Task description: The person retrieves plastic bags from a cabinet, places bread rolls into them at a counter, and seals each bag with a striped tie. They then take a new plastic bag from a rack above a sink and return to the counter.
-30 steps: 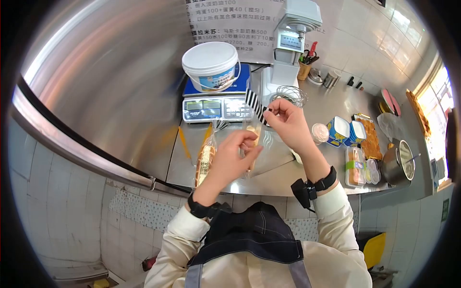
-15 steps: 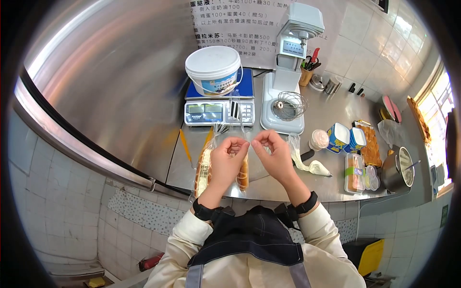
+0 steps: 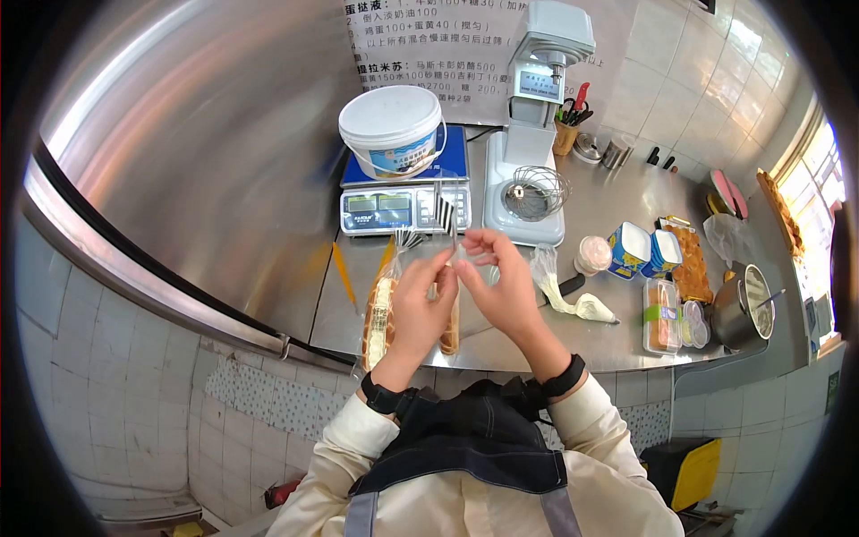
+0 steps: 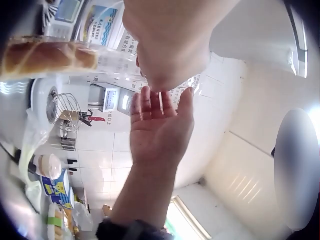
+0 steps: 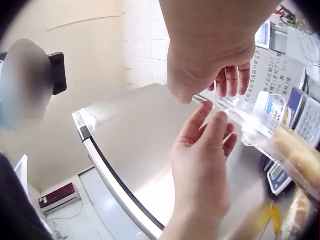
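My left hand (image 3: 425,300) pinches the gathered neck of a clear plastic bag (image 4: 117,62) between thumb and fingertips. Inside the bag is a long golden bread (image 3: 450,329), partly covered by my left hand in the head view. The bag's black-striped end (image 3: 445,215) sticks up beyond my fingers, overlapping the scale. My right hand (image 3: 503,285) is at the same neck, its thumb and loosely bent fingers apart on either side. A second bagged bread (image 3: 379,318) with white filling lies left of my hands, its striped top bunched.
Behind my hands are a digital scale (image 3: 407,208) bearing a white tub (image 3: 391,121) and a stand mixer (image 3: 534,134) with a whisk (image 3: 543,192). Right lie a piping bag (image 3: 592,309), a cup (image 3: 593,256), tubs (image 3: 631,246), a lidded box (image 3: 662,313) and a pot (image 3: 747,304).
My right hand has come down from the bag's striped end to the neck beside my left hand. Since half a second ago, its thumb and forefinger have spread apart.
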The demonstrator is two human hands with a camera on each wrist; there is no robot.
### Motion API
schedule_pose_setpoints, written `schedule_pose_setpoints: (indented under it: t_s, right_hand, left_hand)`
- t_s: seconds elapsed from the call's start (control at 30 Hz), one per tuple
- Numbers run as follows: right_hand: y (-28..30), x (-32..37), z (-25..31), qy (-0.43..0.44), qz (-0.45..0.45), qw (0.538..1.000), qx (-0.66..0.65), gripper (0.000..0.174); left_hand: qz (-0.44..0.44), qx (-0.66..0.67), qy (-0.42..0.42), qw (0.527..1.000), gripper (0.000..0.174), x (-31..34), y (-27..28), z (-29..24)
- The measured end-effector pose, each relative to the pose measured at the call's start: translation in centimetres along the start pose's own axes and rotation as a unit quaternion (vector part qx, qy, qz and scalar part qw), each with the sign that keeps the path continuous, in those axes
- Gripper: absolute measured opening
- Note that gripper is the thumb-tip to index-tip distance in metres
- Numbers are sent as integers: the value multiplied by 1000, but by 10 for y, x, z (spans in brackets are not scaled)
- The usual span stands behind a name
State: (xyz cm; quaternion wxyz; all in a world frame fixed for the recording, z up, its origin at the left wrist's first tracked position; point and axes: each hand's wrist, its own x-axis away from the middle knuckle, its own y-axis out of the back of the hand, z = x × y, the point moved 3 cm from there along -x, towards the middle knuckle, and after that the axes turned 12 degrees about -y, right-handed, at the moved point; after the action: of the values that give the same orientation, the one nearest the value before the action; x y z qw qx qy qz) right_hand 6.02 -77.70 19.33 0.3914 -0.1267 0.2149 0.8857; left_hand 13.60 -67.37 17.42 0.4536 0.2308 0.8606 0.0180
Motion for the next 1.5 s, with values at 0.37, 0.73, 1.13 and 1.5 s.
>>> schedule_pose_setpoints:
  t_s: [0.37,0.73,1.13,1.5]
  right_hand:
    - [0,-23,35,-59,-25,989,133,21]
    - [19,-38,53,-7,-127,989,76,9]
    - [97,6,-26,-99,186,827,522,6]
    - [107,37,-45,127,70,874,463,24]
  left_hand:
    - [20,-176,-154,972,35,5,-1,-7]
    - [30,-182,-159,970,43,5,-1,-8]
    - [-5,-88,-36,995,28,-2,13,2]
    - [-18,87,91,992,24,2,-3,17]
